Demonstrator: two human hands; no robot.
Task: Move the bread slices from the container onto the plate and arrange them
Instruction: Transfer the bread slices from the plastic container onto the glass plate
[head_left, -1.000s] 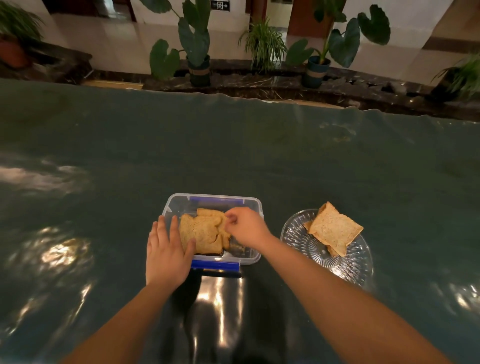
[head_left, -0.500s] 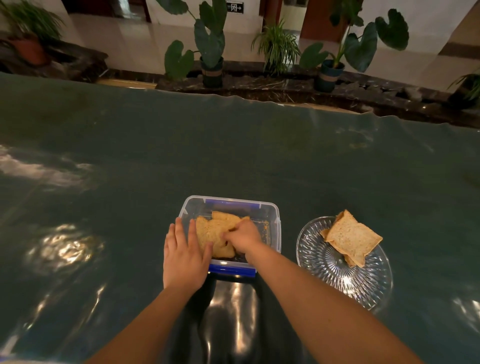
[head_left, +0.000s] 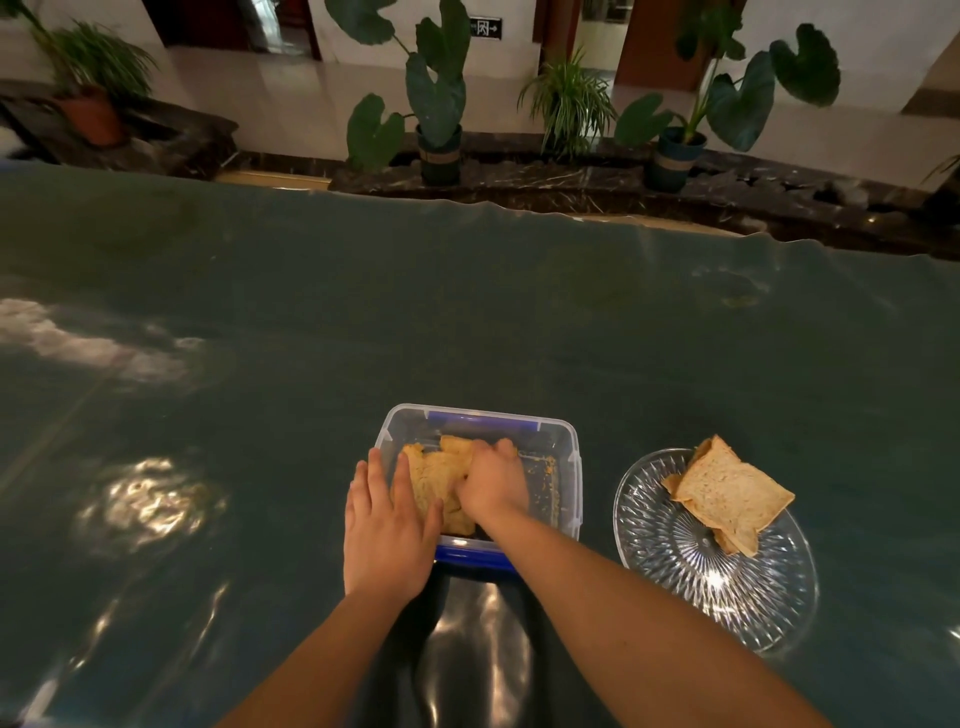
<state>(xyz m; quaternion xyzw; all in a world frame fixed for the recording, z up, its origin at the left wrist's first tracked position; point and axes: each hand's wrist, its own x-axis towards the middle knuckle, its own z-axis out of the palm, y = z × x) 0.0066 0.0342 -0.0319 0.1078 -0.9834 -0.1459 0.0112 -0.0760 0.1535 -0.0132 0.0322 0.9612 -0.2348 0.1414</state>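
A clear plastic container (head_left: 563, 452) with blue clips sits on the table in front of me, with bread slices (head_left: 434, 475) inside. My right hand (head_left: 493, 486) reaches down into it, fingers curled on the top slice. My left hand (head_left: 387, 525) lies flat, fingers apart, against the container's near left corner. To the right stands a cut-glass plate (head_left: 691, 571) with two bread slices (head_left: 730, 493) stacked on its far side.
The table (head_left: 467, 322) is covered in glossy dark green sheeting with bright reflections. Its far edge runs across the upper view, and potted plants (head_left: 436, 119) stand on a dark ledge beyond it. Crumbs lie in the container's right part.
My right hand has gone from the far edge of the bread down onto the slices inside the container. The left hand has stayed at the container's corner.
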